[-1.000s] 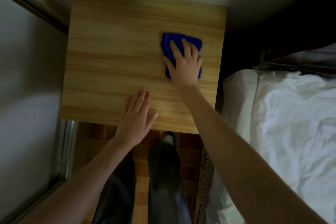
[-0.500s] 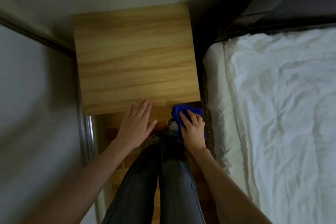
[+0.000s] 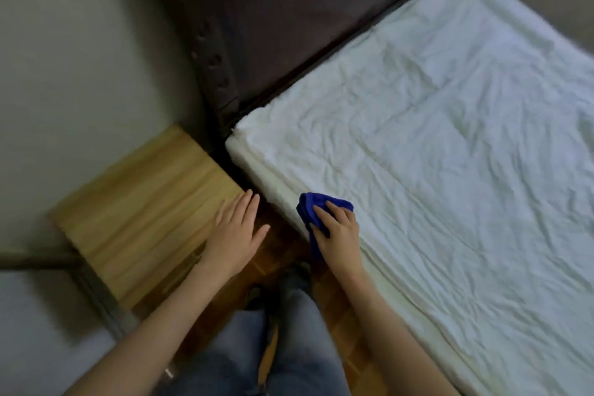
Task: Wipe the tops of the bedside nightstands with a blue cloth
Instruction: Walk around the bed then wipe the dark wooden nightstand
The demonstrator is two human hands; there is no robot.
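Blue cloth [image 3: 311,205] is bunched, off the nightstand [image 3: 144,215], and held over the near edge of the white-sheeted bed [image 3: 450,138]. Right hand [image 3: 339,235]: grip clamped on the cloth, fingers curled over it. Left hand [image 3: 234,231]: grip apart, fingers straight, over the nightstand's corner nearest the bed; contact cannot be confirmed. Tiled floor [image 3: 278,247] and jeans-clad legs [image 3: 289,350] show below.

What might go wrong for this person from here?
The blue cloth gripped in the right hand is at the edge of the white sheet; any dust on it might smear the bedding. One end dangles, so it may slip. The left hand is by the nightstand corner and might knock it.
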